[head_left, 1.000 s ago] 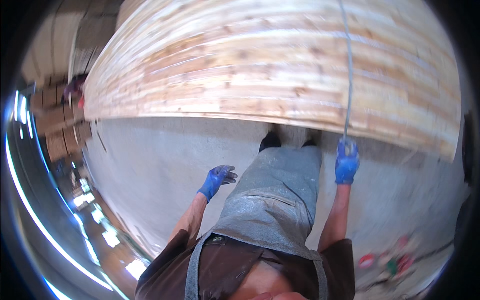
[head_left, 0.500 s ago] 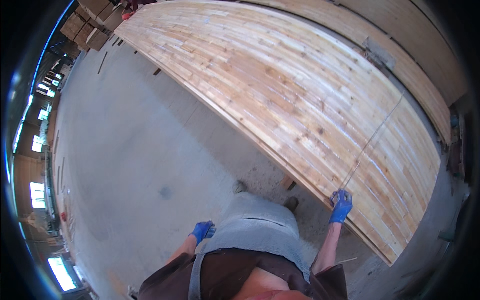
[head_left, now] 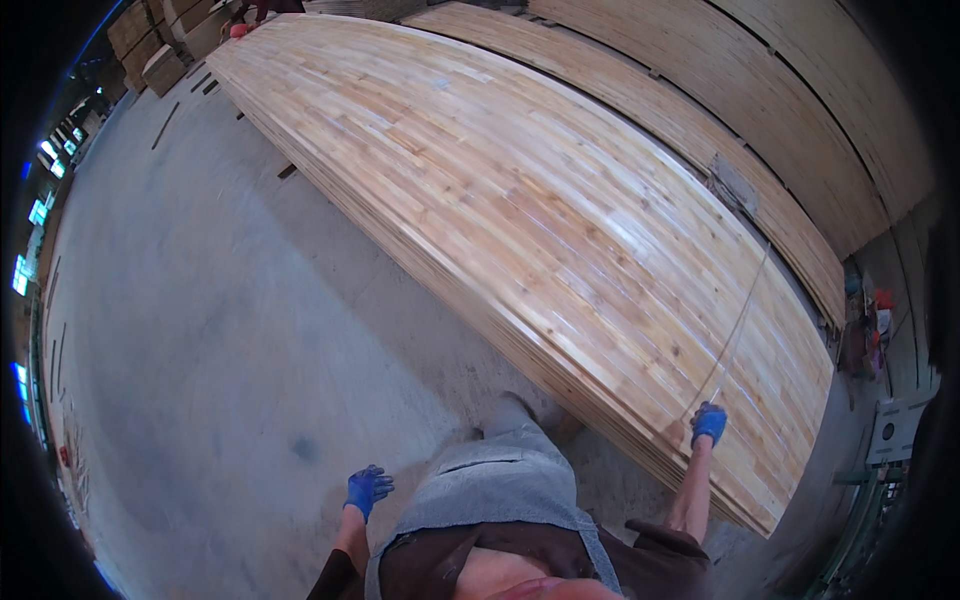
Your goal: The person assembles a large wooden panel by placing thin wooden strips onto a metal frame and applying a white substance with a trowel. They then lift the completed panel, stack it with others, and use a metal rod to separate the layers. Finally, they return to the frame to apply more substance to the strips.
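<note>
Panels (head_left: 520, 230) lay stacked from ten o'clock to four, where the right hand (head_left: 709, 425) gripped a thin strip (head_left: 745, 312), apparently for tension; at seven, the left hand (head_left: 369, 488) hung empty, fingers apart.

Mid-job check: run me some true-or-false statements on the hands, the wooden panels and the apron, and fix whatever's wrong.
1. The left hand and the right hand are both blue-gloved. True.
2. The right hand grips a thin line that runs across the top of the wooden panel stack. True.
3. The left hand rests on the wooden panel stack. False: it hangs empty over the concrete floor.
4. The apron is bright red. False: it is grey.
5. More wooden panels lie beyond the stack's far side. True.
</note>
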`<state>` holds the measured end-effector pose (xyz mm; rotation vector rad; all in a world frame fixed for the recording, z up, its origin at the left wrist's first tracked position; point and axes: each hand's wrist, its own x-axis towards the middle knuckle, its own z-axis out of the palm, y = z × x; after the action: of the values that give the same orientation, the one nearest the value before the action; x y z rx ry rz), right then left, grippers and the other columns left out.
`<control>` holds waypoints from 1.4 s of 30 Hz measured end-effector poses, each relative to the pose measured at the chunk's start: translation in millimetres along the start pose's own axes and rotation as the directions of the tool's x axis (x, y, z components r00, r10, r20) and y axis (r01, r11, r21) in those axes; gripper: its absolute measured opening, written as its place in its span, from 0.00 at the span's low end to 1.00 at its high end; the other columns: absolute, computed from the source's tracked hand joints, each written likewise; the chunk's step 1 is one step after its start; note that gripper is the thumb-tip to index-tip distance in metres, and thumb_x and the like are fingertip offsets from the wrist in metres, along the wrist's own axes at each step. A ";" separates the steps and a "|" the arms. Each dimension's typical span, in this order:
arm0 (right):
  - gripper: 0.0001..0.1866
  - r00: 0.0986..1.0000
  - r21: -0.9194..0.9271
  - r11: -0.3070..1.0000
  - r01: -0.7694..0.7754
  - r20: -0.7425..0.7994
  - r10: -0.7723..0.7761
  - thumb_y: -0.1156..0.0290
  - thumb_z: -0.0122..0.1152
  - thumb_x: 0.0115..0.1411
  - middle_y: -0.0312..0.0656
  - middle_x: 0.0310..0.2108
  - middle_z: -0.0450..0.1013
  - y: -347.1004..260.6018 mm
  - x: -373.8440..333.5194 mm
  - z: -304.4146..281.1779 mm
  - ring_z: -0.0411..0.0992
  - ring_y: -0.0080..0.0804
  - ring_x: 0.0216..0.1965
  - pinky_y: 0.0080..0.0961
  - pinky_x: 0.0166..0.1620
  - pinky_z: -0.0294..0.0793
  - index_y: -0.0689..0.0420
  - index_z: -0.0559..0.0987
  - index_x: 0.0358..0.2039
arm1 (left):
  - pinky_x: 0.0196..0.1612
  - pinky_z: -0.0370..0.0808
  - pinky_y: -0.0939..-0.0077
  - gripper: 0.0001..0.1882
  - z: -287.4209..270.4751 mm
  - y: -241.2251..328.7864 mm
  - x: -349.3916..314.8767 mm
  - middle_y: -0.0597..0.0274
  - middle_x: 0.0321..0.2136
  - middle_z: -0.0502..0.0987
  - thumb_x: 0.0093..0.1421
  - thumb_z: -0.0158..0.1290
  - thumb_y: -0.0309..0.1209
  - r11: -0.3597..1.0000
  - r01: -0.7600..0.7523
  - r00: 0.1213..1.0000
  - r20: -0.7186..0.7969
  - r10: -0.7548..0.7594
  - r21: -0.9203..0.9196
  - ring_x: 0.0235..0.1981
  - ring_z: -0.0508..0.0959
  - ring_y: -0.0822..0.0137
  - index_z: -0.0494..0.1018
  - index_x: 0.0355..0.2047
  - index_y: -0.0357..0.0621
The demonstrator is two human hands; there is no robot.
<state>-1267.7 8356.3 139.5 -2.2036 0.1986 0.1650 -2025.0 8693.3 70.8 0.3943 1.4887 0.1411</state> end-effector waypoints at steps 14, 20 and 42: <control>0.03 0.944 0.308 0.951 0.017 0.309 -0.117 0.71 0.59 0.61 0.34 0.19 0.70 -308.0 -111.4 402.5 0.68 0.24 0.17 0.22 0.17 0.67 0.56 0.75 0.34 | 0.35 0.79 0.60 0.23 -135.9 190.0 91.2 0.47 0.38 0.82 0.68 0.45 0.47 0.931 -0.350 0.936 0.002 0.352 0.105 0.32 0.84 0.52 0.72 0.51 0.41; 0.03 0.894 0.382 0.924 -0.025 0.423 -0.151 0.72 0.58 0.63 0.36 0.19 0.71 -471.7 -209.4 578.9 0.69 0.26 0.14 0.21 0.14 0.63 0.55 0.75 0.34 | 0.40 0.78 0.52 0.18 -197.7 237.1 138.8 0.56 0.38 0.83 0.61 0.54 0.49 0.357 -0.226 0.868 0.021 0.496 0.907 0.39 0.83 0.50 0.78 0.42 0.50; 0.09 0.771 0.444 0.889 -0.112 0.603 -0.204 0.68 0.59 0.64 0.44 0.27 0.79 -665.4 -545.5 1012.1 0.77 0.31 0.21 0.25 0.22 0.74 0.60 0.77 0.39 | 0.28 0.78 0.70 0.21 -387.9 940.7 309.6 0.48 0.36 0.83 0.67 0.49 0.44 0.923 -0.374 0.927 0.056 0.370 0.094 0.27 0.84 0.57 0.74 0.48 0.37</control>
<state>-1714.6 9607.1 161.2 -1.5622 -0.1911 0.7533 -2240.5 9734.8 87.7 0.7598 1.3744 0.3582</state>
